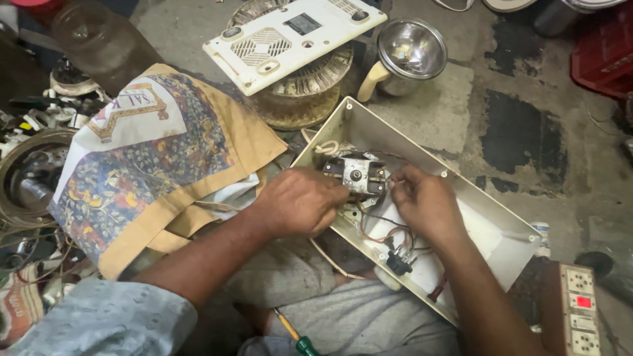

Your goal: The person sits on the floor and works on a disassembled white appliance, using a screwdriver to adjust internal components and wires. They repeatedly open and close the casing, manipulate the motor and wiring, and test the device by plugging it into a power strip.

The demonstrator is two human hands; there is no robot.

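Note:
An opened cream appliance housing (488,217) lies tilted across my lap, with a small electric motor (357,175) mounted inside and red, black and white wires (386,231) running from it. My left hand (300,201) rests against the motor's left side, fingers curled on it. My right hand (425,201) pinches something small at the motor's right side; what it grips is hidden by the fingers. A black switch part (397,262) sits lower in the housing.
A white vented base cover (290,39) lies on a round fan-like part behind. A steel jar (409,49) stands at the back right. A patterned cloth bag (145,158) lies left, a screwdriver (297,336) on my lap, a socket strip (580,310) right.

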